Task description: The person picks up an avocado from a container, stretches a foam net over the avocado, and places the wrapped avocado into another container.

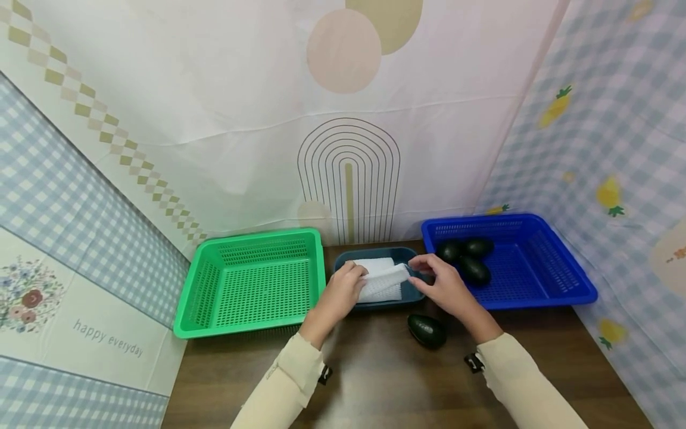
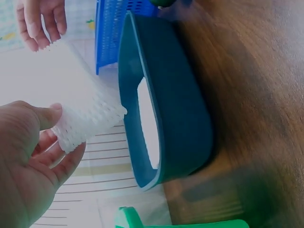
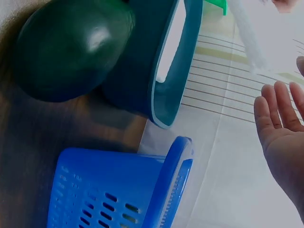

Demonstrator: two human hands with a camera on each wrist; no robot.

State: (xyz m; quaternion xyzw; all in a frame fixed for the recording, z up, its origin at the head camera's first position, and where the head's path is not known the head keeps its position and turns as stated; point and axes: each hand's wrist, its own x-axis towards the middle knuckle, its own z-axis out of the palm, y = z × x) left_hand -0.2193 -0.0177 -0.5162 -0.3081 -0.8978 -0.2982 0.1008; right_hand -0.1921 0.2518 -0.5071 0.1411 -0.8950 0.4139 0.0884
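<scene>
A white foam net sleeve [image 1: 388, 279] is pinched at its left end between the thumb and fingers of my left hand [image 1: 343, 289]; its mesh shows in the left wrist view. My right hand [image 1: 442, 285] is by the sleeve's other end. In the right wrist view its fingers extend, fairly straight, a little apart from the sleeve. Below both hands sits a dark teal oblong tub [image 1: 412, 296] with more white netting [image 1: 375, 263] in it. A dark green avocado [image 1: 427, 331] lies on the table in front of the tub.
To the left stands a green perforated basket [image 1: 262, 292] with nothing in it. On the right is a blue basket [image 1: 527, 268] holding several avocados [image 1: 474, 270]. Printed cloth [image 1: 241, 161] hangs behind the brown wooden table [image 1: 370, 381] and along both sides.
</scene>
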